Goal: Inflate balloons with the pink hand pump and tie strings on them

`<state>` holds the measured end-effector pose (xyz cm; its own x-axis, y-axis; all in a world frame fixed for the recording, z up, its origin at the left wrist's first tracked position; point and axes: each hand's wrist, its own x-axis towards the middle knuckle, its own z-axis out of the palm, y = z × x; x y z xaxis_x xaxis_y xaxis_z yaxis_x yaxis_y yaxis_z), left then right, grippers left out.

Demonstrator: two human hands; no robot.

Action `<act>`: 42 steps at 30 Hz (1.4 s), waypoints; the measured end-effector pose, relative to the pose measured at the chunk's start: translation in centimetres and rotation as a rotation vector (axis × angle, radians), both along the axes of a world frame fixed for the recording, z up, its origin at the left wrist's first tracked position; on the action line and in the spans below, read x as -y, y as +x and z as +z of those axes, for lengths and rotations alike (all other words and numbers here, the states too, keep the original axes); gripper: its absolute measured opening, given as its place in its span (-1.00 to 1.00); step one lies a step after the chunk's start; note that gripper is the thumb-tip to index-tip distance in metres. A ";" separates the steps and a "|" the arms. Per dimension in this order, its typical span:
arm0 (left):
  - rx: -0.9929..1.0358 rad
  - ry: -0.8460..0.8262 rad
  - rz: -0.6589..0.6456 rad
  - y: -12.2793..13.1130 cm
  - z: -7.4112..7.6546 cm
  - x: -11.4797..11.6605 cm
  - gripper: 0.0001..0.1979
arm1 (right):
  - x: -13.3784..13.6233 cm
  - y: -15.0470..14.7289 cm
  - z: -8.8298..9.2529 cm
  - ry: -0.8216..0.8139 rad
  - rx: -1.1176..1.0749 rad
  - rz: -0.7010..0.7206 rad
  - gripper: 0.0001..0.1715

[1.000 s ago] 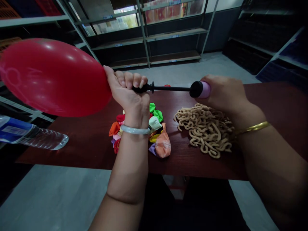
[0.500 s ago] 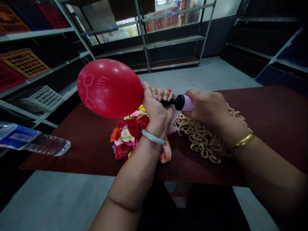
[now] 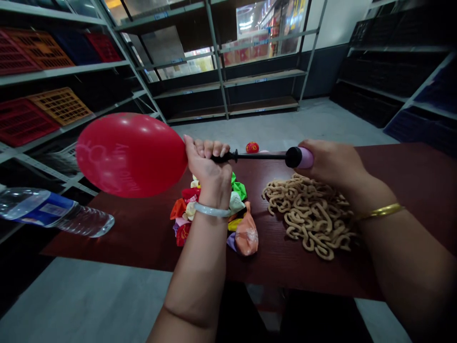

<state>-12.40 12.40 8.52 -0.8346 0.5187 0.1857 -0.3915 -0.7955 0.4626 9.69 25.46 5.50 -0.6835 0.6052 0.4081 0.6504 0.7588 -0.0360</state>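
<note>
My left hand (image 3: pixel 207 164) is closed round the black front end of a hand pump and the neck of a blown-up red balloon (image 3: pixel 130 155), which sticks out to the left. My right hand (image 3: pixel 332 162) grips the pump's pink barrel (image 3: pixel 302 157). The thin black rod (image 3: pixel 260 156) is drawn out between the two hands. Under my left wrist a heap of flat coloured balloons (image 3: pixel 235 214) lies on the dark red table (image 3: pixel 150 228).
A pile of beige chain links (image 3: pixel 310 214) lies on the table under my right hand. A clear water bottle (image 3: pixel 53 214) lies at the table's left end. A small red ball (image 3: pixel 252 147) sits beyond the table. Metal shelves with coloured crates (image 3: pixel 59 105) stand around.
Half a second ago the pump was pushed together with my hands close. Now my hands are apart and the rod is drawn out. The camera has tilted up a little.
</note>
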 end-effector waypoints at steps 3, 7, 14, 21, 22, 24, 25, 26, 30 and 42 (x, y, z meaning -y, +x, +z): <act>0.032 -0.012 -0.014 0.8 -0.7 -0.7 -0.39 | 0.7 -0.1 0.3 0.034 0.037 -0.018 -0.55; 0.072 -0.059 -0.075 3.0 -1.4 -1.6 -0.42 | 2.6 -1.3 0.2 0.107 0.028 -0.009 -0.56; 0.078 -0.045 -0.214 6.8 -1.4 -1.7 -0.44 | 5.4 -3.0 -0.1 0.124 -0.021 0.029 -0.41; 0.040 -0.037 -0.181 4.8 -1.3 -1.5 -0.43 | 3.9 -2.9 -1.0 0.045 -0.024 0.074 -0.39; 0.035 -0.040 -0.154 4.0 -1.2 -1.4 -0.42 | 3.4 -2.8 -1.1 0.029 -0.020 0.069 -0.43; 0.027 -0.059 -0.093 2.5 -1.0 -1.1 -0.40 | 2.5 -2.4 -1.1 0.003 -0.017 0.042 -0.50; 0.025 -0.073 -0.061 1.8 -0.7 -0.8 -0.40 | 2.1 -2.1 -1.0 -0.008 -0.013 0.033 -0.53; 0.023 -0.083 -0.031 1.1 -0.5 -0.5 -0.40 | 1.7 -1.8 -0.8 -0.016 -0.015 0.025 -0.55; 0.018 -0.024 0.014 -0.4 0.3 0.4 -0.40 | 0.6 -0.7 -0.2 -0.034 -0.007 -0.001 -0.60; 0.060 -0.070 -0.130 4.6 -1.3 -1.6 -0.43 | 4.0 -1.9 0.4 0.156 0.020 0.015 -0.56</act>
